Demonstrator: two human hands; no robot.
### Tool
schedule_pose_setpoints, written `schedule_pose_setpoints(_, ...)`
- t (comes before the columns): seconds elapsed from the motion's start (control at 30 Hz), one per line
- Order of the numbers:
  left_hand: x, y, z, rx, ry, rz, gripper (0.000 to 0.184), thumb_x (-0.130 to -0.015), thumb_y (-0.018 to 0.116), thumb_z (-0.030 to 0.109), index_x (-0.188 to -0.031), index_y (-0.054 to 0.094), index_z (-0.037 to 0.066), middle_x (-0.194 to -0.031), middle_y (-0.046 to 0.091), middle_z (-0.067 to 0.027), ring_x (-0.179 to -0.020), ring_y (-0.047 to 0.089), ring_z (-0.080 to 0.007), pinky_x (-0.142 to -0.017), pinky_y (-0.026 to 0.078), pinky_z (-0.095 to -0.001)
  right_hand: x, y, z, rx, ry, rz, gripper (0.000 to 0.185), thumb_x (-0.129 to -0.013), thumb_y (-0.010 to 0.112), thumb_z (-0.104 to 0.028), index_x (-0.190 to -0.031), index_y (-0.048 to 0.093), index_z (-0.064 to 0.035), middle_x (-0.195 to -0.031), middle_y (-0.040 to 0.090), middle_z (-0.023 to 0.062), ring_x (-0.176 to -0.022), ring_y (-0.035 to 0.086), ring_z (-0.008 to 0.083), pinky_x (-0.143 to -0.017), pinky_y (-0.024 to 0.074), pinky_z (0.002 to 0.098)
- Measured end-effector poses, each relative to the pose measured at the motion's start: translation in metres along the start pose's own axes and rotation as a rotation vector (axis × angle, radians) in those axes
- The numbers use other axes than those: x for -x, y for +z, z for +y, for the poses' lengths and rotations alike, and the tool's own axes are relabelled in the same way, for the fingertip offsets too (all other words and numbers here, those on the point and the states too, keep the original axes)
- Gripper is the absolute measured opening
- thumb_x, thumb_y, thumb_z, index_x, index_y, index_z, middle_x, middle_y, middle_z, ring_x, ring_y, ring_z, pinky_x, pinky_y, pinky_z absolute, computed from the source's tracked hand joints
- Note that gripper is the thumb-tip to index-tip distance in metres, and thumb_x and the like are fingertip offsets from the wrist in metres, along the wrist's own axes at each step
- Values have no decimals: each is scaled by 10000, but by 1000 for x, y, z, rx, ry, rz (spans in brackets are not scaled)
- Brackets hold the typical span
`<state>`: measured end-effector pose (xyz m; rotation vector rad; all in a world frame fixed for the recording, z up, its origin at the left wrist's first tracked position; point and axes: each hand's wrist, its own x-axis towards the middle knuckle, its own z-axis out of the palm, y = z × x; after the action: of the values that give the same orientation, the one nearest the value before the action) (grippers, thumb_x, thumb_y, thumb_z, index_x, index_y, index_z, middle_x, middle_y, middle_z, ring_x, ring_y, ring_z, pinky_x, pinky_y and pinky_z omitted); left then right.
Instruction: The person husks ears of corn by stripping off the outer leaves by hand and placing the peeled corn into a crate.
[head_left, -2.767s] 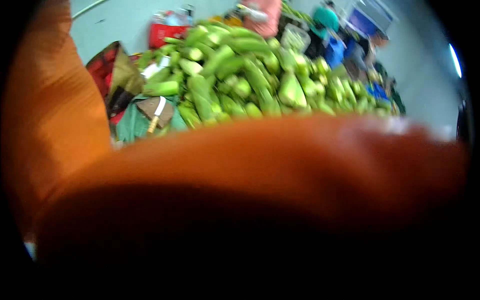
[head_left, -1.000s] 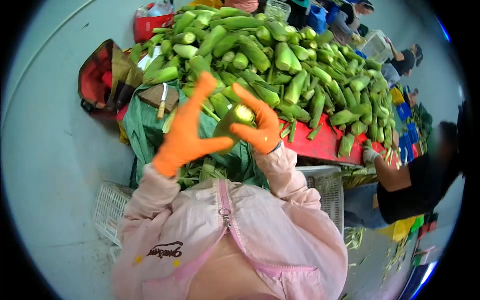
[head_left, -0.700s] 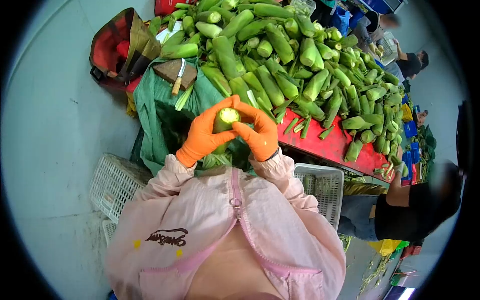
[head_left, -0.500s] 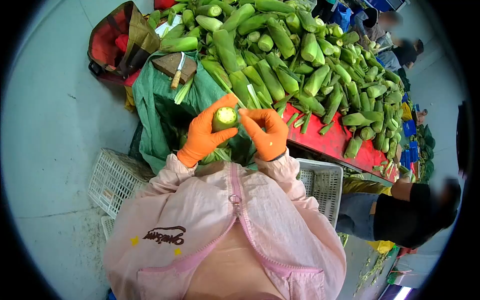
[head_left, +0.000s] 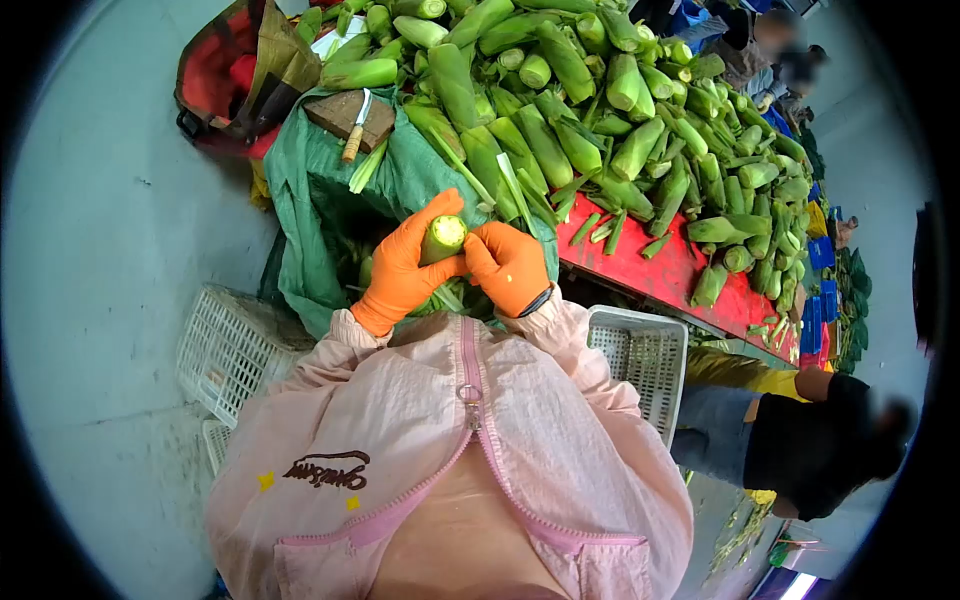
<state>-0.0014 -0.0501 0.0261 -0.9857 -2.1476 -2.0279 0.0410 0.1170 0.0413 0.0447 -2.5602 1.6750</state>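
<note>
My left hand [head_left: 405, 265], in an orange glove, is wrapped round an ear of corn [head_left: 443, 238] in green husk, its pale cut end facing up. Against the right side of that ear, my right hand [head_left: 508, 266], also gloved in orange, has its fingers pressed together; whether they pinch a husk leaf is too small to tell. Both hands are over a green sack [head_left: 300, 215] with husks inside. Beyond them lies a big pile of unhusked corn [head_left: 560, 150].
A knife [head_left: 357, 125] lies on a brown block [head_left: 380, 118] at the sack's edge. White crates [head_left: 235, 350] stand at left and right. A red-lined bag [head_left: 215, 75] is at the upper left. At the right, a person in black [head_left: 805, 445] stands by the red table [head_left: 735, 310].
The blurred orange glove no longer covers the view. My left hand has closed round the ear. My right hand moved away from it slightly, then came back down beside it.
</note>
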Motion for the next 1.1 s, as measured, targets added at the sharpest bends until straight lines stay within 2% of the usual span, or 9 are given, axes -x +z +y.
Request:
schedule_pose_setpoints(0.17, 3, -4, -4, 325, -123, 89, 682, -820, 739, 56, -1418, 414, 10, -1351, 544, -147, -1220, 540, -225, -1037, 420, -330, 5, 16, 12, -783, 104, 23, 279, -986, 514, -242, -946, 585, 25, -764, 670, 131, -691, 672, 220, -601, 537, 296)
schedule_pose_setpoints(0.43, -1, -17, -23, 664, -170, 324, 549, -923, 647, 133, -1408, 420, 10, -1311, 562, -153, -1152, 570, -229, -1007, 435, -337, 1, 11, 31, -752, 79, 134, 369, -1015, 410, -302, -1005, 587, 21, -1049, 687, 221, -771, 688, 215, -595, 495, 259)
schedule_pose_setpoints(0.6, -7, -32, -46, 739, -269, 354, 587, -951, 593, 300, -1406, 406, -21, -1314, 553, -206, -1179, 555, -282, -1026, 428, -385, -19, 14, 26, -972, 61, -249, 353, -928, 499, -314, -833, 614, 5, -734, 671, 158, -507, 575, 195, -491, 447, 262)
schedule_pose_setpoints(0.67, -11, -63, -57, 742, -239, 511, 619, -953, 582, 353, -1405, 399, -28, -1322, 545, -215, -1175, 557, -290, -1018, 436, -392, -5, 0, 56, -966, 254, 5, 374, -906, 539, -347, -658, 464, -78, -680, 618, 175, -478, 504, 221, -445, 398, 312)
schedule_pose_setpoints(0.73, -5, -100, -78, 700, -187, 615, 633, -957, 573, 367, -1409, 386, -35, -1330, 539, -218, -1170, 561, -295, -1005, 445, -393, 7, -21, 138, -1233, 180, -65, 395, -923, 519, -323, -628, 409, -84, -662, 607, 165, -509, 536, 259, -463, 420, 309)
schedule_pose_setpoints(0.83, -1, -118, -76, 686, -202, 587, 611, -961, 572, 328, -1416, 381, -32, -1339, 533, -213, -1167, 566, -292, -992, 452, -379, 8, -16, 111, -608, 350, -63, 300, -928, 551, -297, -808, 588, -25, -716, 664, 156, -512, 573, 177, -496, 461, 279)
schedule_pose_setpoints(0.9, -6, -92, -60, 640, -233, 258, 606, -951, 586, 297, -1423, 381, -24, -1348, 528, -204, -1178, 563, -285, -996, 449, -372, -16, 4, 44, -462, 404, -153, 356, -890, 660, -283, -1122, 637, -15, -912, 667, 41, -636, 623, 125, -572, 468, 234)
schedule_pose_setpoints(1.03, -8, -61, -42, 720, -207, 27, 574, -946, 599, 180, -1434, 371, -21, -1384, 497, -181, -1255, 505, -270, -1070, 375, -369, -51, 31, 19, -111, -63, -171, 397, -788, 746, -280, -1058, 656, -3, -907, 674, 73, -719, 621, 140, -678, 502, 285)
schedule_pose_setpoints(1.1, -9, -62, -34, 669, -217, -44, 633, -929, 621, 222, -1446, 349, -22, -1410, 464, -195, -1288, 472, -278, -1095, 343, -382, -58, 33, 24, -69, 6, -252, 389, -774, 734, -268, -1039, 667, 9, -854, 678, 101, -717, 629, 146, -681, 505, 306)
